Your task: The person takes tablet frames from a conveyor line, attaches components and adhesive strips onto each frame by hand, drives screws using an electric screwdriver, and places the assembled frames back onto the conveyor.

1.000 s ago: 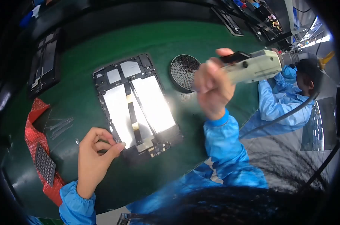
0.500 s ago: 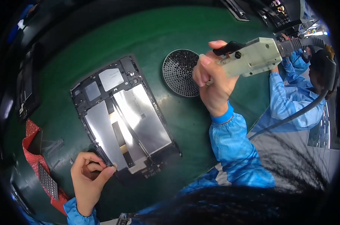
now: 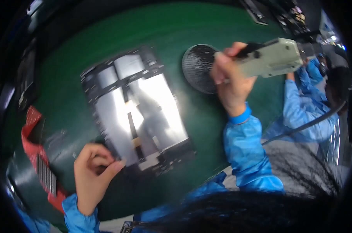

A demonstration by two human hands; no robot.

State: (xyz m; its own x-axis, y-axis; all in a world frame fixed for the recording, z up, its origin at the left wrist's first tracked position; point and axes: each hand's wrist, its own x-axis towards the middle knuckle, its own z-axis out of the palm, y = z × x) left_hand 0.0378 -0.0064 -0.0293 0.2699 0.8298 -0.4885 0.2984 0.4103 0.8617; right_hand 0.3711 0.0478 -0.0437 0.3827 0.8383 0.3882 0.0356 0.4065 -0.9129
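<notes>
An opened tablet (image 3: 106,110) lies tilted on the bench, its silver panels and dark strips facing up and blurred by motion. My left hand (image 3: 91,176) is closed in a pinch at the tablet's lower left corner, thumb against the edge. My right hand (image 3: 236,87) grips a blocky pale green power tool (image 3: 277,58) with a black lever, held up to the right of the tablet. Its working tip cannot be made out. Just left of that hand is a round dish (image 3: 186,73) of small dark pieces, partly covered by the fingers.
On the left lie a red strip (image 3: 29,136) and a grey ribbed piece (image 3: 46,176). Dark device parts (image 3: 27,77) stand along the left edge, another (image 3: 255,11) at the top right. A cable (image 3: 308,126) loops beside a co-worker in blue sleeves (image 3: 296,105).
The view has shifted, so the tablet and dish appear farther up and right. My right hand still holds the tool, my left still pinches the corner. The picture is blurrier.
</notes>
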